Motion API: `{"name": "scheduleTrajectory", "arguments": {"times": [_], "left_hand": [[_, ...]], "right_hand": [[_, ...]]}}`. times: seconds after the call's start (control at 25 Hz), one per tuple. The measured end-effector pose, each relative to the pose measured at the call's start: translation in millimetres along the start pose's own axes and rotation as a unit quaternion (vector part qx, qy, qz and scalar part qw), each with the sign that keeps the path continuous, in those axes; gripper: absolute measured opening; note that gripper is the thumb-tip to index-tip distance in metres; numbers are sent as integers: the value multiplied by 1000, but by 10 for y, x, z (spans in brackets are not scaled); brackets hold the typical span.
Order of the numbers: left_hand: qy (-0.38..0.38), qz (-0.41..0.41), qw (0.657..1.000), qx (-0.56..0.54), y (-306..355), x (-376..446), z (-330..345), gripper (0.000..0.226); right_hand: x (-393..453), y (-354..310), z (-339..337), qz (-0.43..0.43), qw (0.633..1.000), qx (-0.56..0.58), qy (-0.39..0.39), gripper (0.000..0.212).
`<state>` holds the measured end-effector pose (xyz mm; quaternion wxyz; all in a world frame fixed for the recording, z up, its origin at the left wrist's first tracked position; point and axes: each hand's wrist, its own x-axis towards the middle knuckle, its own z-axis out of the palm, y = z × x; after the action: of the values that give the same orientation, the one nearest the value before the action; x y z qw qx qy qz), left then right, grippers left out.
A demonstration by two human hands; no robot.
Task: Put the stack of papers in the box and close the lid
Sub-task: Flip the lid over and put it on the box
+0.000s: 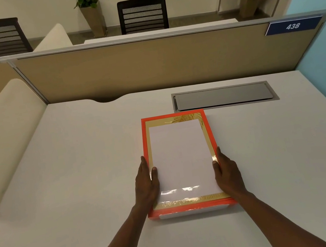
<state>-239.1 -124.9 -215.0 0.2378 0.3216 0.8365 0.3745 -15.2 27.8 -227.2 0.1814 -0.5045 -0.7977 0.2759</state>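
Desk (81,180): pale flat top under both forearms, bare around the hands; a grey cable hatch (223,96) lies well beyond the right hand's fingertips.
Box (190,207): orange, shallow, with a gold inside; it sits between the two hands, its long sides running away from the person.
Stack of papers (182,159): white, lying inside the box, thumbs on its top sheet; a gold margin shows beyond it at the far end and just nearer than the hands.
Lid: I cannot tell where it is, or whether it is a separate piece; none shows near either hand.
Left hand (146,185): grasping the left edge, fingers down the outer wall, thumb curled over the rim onto the paper.
Right hand (227,174): mirrors it on the right edge, thumb over the rim, fingers along the outer wall.
Step in hand: likely seating the stack flat.
Doing it well: press evenly with both thumbs, keep the sheets square to the walls and no corner riding up, then let go of both sides together before reaching for the lid.
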Motion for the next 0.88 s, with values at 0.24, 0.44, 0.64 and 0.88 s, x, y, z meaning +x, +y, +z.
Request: {"name": "scheduleTrajectory", "arguments": {"times": [0.24,0.44,0.64,0.88], "left_hand": [[42,31,997,62,9,-34,19,65],[14,55,990,130,68,-75,-54,69],[2,129,972,197,361,-108,-225,84],[76,194,965,161,1281,-165,-764,88]], "right_hand": [[-21,-39,-17,-8,999,-37,2,58],[-53,-154,-97,2,994,-112,-14,61],[25,-357,-449,-57,979,-196,-12,89],[335,-837,-1337,-171,953,-250,33,90]]}}
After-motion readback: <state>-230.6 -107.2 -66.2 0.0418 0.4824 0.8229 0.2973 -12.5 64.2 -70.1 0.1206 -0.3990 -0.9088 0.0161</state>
